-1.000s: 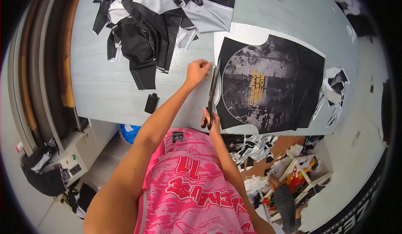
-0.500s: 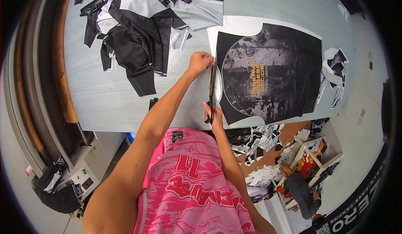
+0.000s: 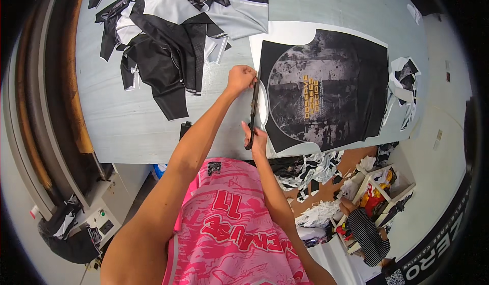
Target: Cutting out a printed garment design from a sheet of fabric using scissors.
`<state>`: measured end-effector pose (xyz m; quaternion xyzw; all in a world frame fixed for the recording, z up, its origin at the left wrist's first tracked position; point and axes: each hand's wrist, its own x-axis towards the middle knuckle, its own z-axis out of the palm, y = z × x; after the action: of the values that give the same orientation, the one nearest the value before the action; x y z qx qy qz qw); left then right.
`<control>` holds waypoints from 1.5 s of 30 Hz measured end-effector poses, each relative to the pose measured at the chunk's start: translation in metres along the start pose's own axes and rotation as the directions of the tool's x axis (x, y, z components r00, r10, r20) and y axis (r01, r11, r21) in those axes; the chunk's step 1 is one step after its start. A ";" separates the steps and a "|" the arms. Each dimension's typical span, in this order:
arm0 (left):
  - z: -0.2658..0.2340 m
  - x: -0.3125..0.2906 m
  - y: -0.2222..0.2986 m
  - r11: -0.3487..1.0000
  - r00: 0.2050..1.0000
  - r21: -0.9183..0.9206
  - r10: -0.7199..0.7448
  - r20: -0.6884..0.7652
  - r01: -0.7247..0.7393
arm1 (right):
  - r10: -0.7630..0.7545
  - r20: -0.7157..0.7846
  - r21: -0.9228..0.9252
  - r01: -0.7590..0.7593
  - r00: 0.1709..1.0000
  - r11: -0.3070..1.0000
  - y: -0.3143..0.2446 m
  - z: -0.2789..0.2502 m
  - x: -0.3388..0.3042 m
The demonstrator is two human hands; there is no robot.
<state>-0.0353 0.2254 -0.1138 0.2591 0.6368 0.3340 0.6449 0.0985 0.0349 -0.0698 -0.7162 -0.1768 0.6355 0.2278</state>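
Right hand (image 3: pixel 257 140) closed round scissors (image 3: pixel 252 110); left hand (image 3: pixel 241 79) curled at edge of panel (image 3: pixel 331 94), can't tell if gripping. Scissors' tips beside it: a slip could cut it.

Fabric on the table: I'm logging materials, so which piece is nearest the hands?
The flat black-and-grey panel beside the scissors; the crumpled pile and loose scraps lie farther away.

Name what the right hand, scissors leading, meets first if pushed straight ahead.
Likely the white margin of the printed panel, at the tips of the scissors; the left hand sits close beside, though depth is unclear.
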 end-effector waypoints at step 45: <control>-0.055 0.117 0.122 0.202 0.865 0.913 0.443 0.238 -0.354 | -0.040 0.028 0.076 0.038 0.999 0.996 -0.108 0.029 0.047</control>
<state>-0.1066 0.3882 -0.1001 0.7239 0.6436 0.0671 0.2394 0.0793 0.1536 -0.0517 -0.6943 -0.1701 0.6474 0.2644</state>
